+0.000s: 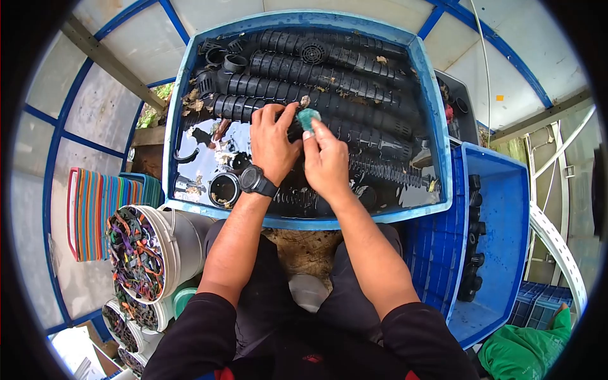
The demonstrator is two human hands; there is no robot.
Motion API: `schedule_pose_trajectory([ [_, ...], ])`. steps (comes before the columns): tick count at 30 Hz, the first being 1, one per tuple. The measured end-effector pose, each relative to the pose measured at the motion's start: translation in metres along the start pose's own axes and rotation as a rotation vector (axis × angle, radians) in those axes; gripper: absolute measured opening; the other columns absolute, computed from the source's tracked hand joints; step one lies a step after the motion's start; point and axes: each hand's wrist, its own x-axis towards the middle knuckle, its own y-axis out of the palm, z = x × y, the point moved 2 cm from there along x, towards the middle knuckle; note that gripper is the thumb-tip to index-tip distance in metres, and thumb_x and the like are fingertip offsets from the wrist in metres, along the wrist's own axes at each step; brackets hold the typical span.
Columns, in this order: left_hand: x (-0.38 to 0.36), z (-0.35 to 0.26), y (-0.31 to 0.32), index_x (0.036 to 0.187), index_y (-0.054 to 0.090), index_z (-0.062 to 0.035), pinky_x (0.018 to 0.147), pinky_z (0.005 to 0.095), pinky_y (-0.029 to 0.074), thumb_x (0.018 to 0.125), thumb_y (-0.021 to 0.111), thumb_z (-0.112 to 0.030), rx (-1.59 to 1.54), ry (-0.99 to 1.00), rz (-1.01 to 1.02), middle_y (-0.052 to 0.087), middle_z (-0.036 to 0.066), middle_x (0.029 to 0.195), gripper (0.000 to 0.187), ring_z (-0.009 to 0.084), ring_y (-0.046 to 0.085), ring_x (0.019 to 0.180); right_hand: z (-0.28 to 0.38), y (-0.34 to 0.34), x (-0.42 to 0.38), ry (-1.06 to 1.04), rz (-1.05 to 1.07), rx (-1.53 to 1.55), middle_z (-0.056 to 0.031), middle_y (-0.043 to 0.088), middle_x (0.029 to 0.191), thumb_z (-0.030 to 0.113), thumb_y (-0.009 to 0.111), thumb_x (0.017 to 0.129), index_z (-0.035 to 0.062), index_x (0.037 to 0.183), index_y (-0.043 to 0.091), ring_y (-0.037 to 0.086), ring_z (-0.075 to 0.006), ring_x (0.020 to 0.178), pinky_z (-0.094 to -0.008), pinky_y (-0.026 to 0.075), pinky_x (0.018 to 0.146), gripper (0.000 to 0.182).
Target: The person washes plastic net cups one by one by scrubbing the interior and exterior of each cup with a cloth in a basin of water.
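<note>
My left hand, with a black watch on the wrist, curls its fingers over a black plastic pipe lying in the water. Close to its right, my right hand pinches a green scouring pad between thumb and fingers. The pad is right at the dark plastic beside my left fingertips. Both hands are over a blue tub of dark water, in which several ribbed black pipes lie side by side. A round black grate sits among them, and a black ring lies near the front left.
White buckets of dark and coloured scraps stand at the left, beside stacked coloured trays. At the right, a blue crate holds several small black fittings. A green cloth lies at the lower right.
</note>
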Motion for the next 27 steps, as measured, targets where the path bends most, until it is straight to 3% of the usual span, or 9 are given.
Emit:
schedule_pose_trajectory([
  [6, -0.005, -0.017, 0.001, 0.126, 0.062, -0.0091, 0.089, 0.0458, 0.043, 0.061, 0.079, -0.006, -0.017, 0.074, 0.095, 0.056, 0.011, 0.113, 0.067, 0.0335, 0.05, 0.108, -0.024, 0.008, 0.012, 0.194, -0.072, 0.279, -0.0202, 0.068, 0.079, 0.015, 0.05, 0.099, -0.006, 0.12, 0.059, 0.069, -0.0308, 0.069, -0.0401, 0.05, 0.066, 0.03],
  [9, -0.008, -0.006, 0.006, 0.126, 0.065, -0.0119, 0.086, 0.0473, 0.041, 0.075, 0.073, -0.015, 0.105, -0.026, 0.077, 0.059, 0.009, 0.111, 0.052, 0.0317, 0.052, 0.108, -0.036, 0.027, -0.003, 0.164, -0.077, 0.191, -0.0249, 0.069, 0.097, 0.015, 0.05, 0.099, -0.0057, 0.121, 0.059, 0.07, -0.0373, 0.092, -0.0418, 0.052, 0.081, 0.031],
  [12, -0.006, 0.003, -0.001, 0.128, 0.064, -0.0155, 0.093, 0.0473, 0.036, 0.072, 0.076, -0.016, 0.143, -0.039, 0.051, 0.06, 0.007, 0.116, 0.057, 0.0292, 0.052, 0.114, -0.021, 0.029, -0.01, 0.034, -0.108, 0.037, -0.0255, 0.069, 0.097, 0.018, 0.05, 0.1, -0.0102, 0.121, 0.057, 0.07, -0.0342, 0.091, -0.0395, 0.052, 0.083, 0.036],
  [15, -0.001, -0.009, -0.012, 0.129, 0.061, -0.0176, 0.098, 0.0505, 0.031, 0.063, 0.082, -0.014, 0.06, 0.027, 0.119, 0.059, 0.004, 0.121, 0.07, 0.0246, 0.053, 0.119, -0.042, 0.013, 0.024, 0.305, -0.166, 0.589, -0.0137, 0.07, 0.102, 0.016, 0.049, 0.102, -0.0083, 0.122, 0.058, 0.065, -0.0166, 0.082, -0.0308, 0.052, 0.077, 0.033],
  [19, 0.003, -0.002, -0.007, 0.126, 0.06, -0.0089, 0.097, 0.0456, 0.037, 0.069, 0.085, -0.018, -0.012, -0.026, 0.011, 0.062, 0.005, 0.115, 0.063, 0.0225, 0.059, 0.111, -0.059, -0.027, 0.034, 0.806, -0.327, 0.924, -0.0105, 0.065, 0.109, 0.012, 0.043, 0.103, -0.0008, 0.136, 0.047, 0.066, -0.0211, 0.095, -0.0339, 0.052, 0.083, 0.035],
  [22, 0.007, 0.021, 0.009, 0.128, 0.049, 0.0005, 0.077, 0.0294, 0.052, 0.081, 0.082, -0.017, -0.863, -0.402, -0.099, 0.06, 0.012, 0.113, 0.06, 0.0161, 0.061, 0.096, -0.057, -0.022, 0.027, 0.895, -0.351, 1.11, -0.0125, 0.065, 0.113, 0.012, 0.044, 0.103, 0.0002, 0.136, 0.046, 0.066, -0.0243, 0.097, -0.0392, 0.053, 0.083, 0.035],
  [24, 0.001, 0.021, 0.012, 0.134, 0.045, -0.0001, 0.084, 0.0278, 0.051, 0.081, 0.082, -0.018, -1.066, -0.664, -0.083, 0.058, 0.013, 0.113, 0.067, 0.0179, 0.061, 0.096, -0.063, -0.013, 0.023, 0.93, -0.312, 1.124, -0.0124, 0.066, 0.113, 0.019, 0.043, 0.104, 0.0023, 0.131, 0.052, 0.064, -0.0258, 0.104, -0.0432, 0.051, 0.089, 0.033],
  [26, 0.002, 0.009, 0.008, 0.133, 0.048, -0.0019, 0.084, 0.028, 0.05, 0.081, 0.082, -0.019, -0.955, -0.526, -0.014, 0.057, 0.012, 0.112, 0.064, 0.0183, 0.06, 0.094, -0.069, -0.002, 0.022, 1.054, -0.005, 1.222, -0.0114, 0.066, 0.115, 0.03, 0.042, 0.105, 0.0052, 0.127, 0.057, 0.062, -0.0236, 0.111, -0.0435, 0.046, 0.099, 0.036],
  [27, -0.002, 0.037, 0.037, 0.128, 0.056, -0.0042, 0.084, 0.0305, 0.05, 0.082, 0.082, -0.02, -0.733, -0.214, 0.003, 0.057, 0.011, 0.111, 0.055, 0.0184, 0.06, 0.093, -0.051, -0.003, 0.022, 0.997, 0.057, 1.284, -0.0093, 0.067, 0.118, 0.044, 0.042, 0.105, 0.006, 0.122, 0.061, 0.059, -0.0189, 0.113, -0.0382, 0.042, 0.103, 0.046],
])
